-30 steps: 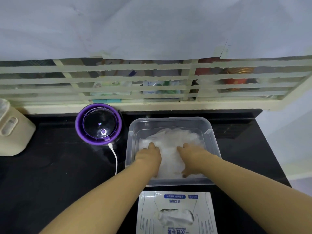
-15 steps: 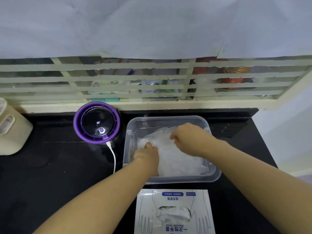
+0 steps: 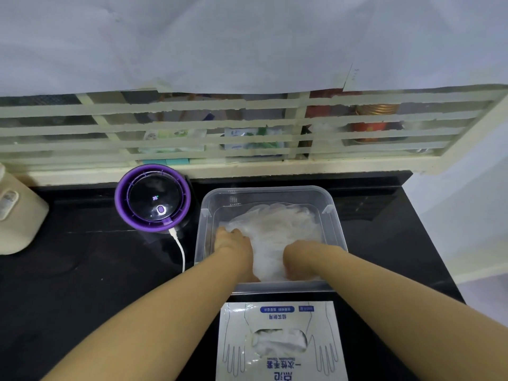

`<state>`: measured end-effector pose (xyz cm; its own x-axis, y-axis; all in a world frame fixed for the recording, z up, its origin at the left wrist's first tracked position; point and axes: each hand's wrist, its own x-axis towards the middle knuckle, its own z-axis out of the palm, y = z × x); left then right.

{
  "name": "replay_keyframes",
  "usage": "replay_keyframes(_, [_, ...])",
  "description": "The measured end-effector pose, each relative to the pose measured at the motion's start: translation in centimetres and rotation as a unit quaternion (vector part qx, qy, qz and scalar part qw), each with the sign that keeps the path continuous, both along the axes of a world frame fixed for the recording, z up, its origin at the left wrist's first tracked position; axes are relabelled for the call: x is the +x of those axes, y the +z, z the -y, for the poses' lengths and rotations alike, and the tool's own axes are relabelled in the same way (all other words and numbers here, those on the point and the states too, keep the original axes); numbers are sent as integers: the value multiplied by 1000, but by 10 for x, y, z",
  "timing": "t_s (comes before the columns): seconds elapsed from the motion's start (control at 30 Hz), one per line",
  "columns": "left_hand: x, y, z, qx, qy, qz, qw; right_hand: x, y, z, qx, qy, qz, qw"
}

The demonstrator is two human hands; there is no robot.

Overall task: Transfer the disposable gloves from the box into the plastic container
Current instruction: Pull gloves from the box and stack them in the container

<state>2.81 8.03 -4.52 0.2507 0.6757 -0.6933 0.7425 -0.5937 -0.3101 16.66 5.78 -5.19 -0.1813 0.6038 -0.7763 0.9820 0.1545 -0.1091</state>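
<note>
Left hand [image 3: 232, 240] presses flat on the gloves [image 3: 280, 229], their fingers pointing away, in the crosswise container [image 3: 270, 190]; right hand [image 3: 303, 258] perhaps gripping

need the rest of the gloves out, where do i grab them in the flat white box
Pinch the crumpled clear plastic gloves showing through the oval opening of the white box, coming straight down: the box lies flat with its opening facing up.

Open counter [image 3: 82, 284] lies at 3 and 8 o'clock of the container [image 3: 336, 232]. A purple device [image 3: 152, 198] blocks 10 o'clock, its cable [image 3: 180, 248] 9, the box [image 3: 280, 317] 6, the grille [image 3: 247, 134] 12.
</note>
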Motion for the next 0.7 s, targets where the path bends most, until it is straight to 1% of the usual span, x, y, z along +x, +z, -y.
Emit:
replay_keyframes(0.1, [-2, 5, 1, -18, -14, -26, 999, 3, 25, 5, 10, 28, -31, 999])
replay_keyframes(0.17, [-5, 12, 2, -26, -15, -10, 999, 8, 49, 8, 49, 39, -57, 996])
replay_keyframes(0.27, [-13, 29, 5, -25, -1, 62, 998, 12, 84, 20, 116, 19, -104, 988])
replay_keyframes(0.33, [-20, 41, 9, -2, 4, 115, 993, 13, 102, 33, 163, -8, -155, 974])
replay_keyframes(0.37, [-24, 47, 14, 15, 6, 150, 989, 13, 109, 43, 174, -15, -182, 968])
replay_keyframes(0.43, [-32, 59, 28, 46, 12, 254, 966, 10, 117, 62, 154, -11, -219, 963])
replay_keyframes(0.5, [-42, 69, 52, 59, 3, 362, 930, 3, 109, 82, 108, 17, -220, 969])
replay_keyframes(0.57, [-51, 74, 77, 46, -26, 422, 905, -2, 87, 98, 80, 43, -192, 977])
replay_keyframes(0.63, [-59, 63, 99, 10, -49, 432, 900, -4, 58, 113, 81, 89, -144, 982])
replay_keyframes(0.7, [-65, 40, 113, -30, -74, 400, 913, -4, 30, 123, 106, 137, -110, 979])
